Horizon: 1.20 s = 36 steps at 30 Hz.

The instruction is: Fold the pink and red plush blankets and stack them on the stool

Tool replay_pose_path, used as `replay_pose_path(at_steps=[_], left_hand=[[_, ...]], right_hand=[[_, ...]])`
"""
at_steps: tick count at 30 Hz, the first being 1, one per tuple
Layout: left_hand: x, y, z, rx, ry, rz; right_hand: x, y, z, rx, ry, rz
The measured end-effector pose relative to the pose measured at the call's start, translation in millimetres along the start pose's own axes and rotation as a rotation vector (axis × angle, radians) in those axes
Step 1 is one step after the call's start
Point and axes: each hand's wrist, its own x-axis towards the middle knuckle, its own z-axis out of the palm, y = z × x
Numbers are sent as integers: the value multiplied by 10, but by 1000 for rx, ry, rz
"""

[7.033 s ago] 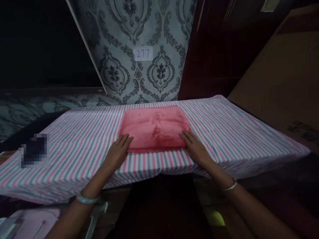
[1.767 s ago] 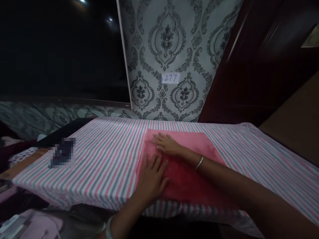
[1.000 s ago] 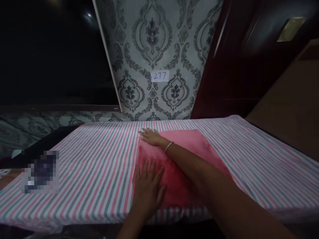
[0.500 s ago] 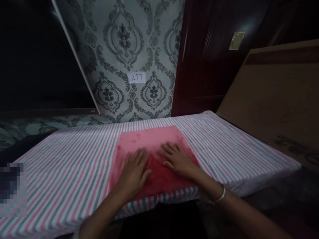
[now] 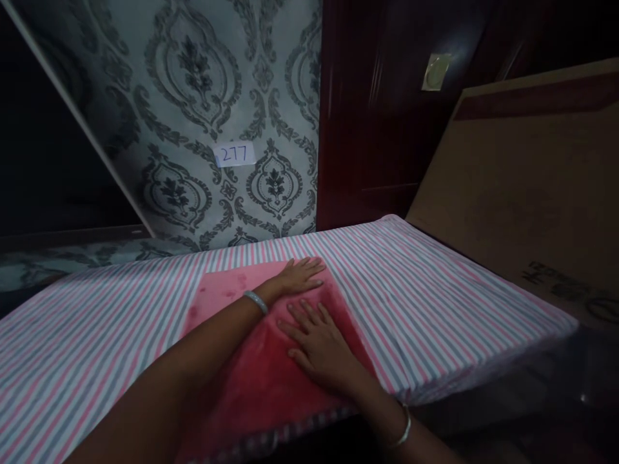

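A red and pink plush cloth (image 5: 271, 380) lies flat on the striped sheet, its far part lighter pink and its near part deeper red. My left hand (image 5: 300, 276) reaches across to the cloth's far right corner and rests palm down there, fingers spread. Nearer to me, my right hand (image 5: 322, 345) lies flat on the right part of the cloth with its fingers apart. Neither hand grips anything. A bracelet circles each wrist. My left forearm covers part of the cloth's left side.
Under the cloth is a table with a striped sheet (image 5: 425, 309). A large cardboard box (image 5: 527, 187) leans at the right. Behind stand patterned wallpaper with a paper label "277" (image 5: 235, 154), a dark red door panel (image 5: 367, 148) and a dark screen (image 5: 48, 148) at left.
My left hand has moved from the cloth's left middle to its far right corner. My right hand has slid a little toward me. The view has shifted right and closer.
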Motion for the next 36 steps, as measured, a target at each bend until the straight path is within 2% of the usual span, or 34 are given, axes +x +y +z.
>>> replay_pose_path(at_steps=[4,8,13,16,19,22,24,26,29,33,36], left_hand=[[179,-123,22,-116,62,-6],[248,-204,83,-188,114,7],[229,-159,102,-155,131,-14],[182,-1,24,-54,110,-80],[56,162,-114,32,153,-144],[-206,183,-271,-33,144,-87],[-440,91,-342,-106,79,-4],[-671,-57,-351,-158,42,53],[-908,-272,-227,-139,26,28],[-960,-428,23,-8,53,-46],[-899,-541,79,-5,69,-55]], right_hand=[[-10,14,11,0,-9,8],[-14,15,15,4,-19,11],[-10,4,-7,-2,5,5],[-20,-2,-14,-38,9,9],[-42,-11,-37,-92,4,17],[-24,-70,-123,-118,-22,22],[51,-162,-207,-100,-46,0],[182,-286,-273,-56,-82,-80],[404,-446,-258,4,-162,-202],[517,-473,-55,-1,-209,-194],[478,-419,53,-13,-197,-199]])
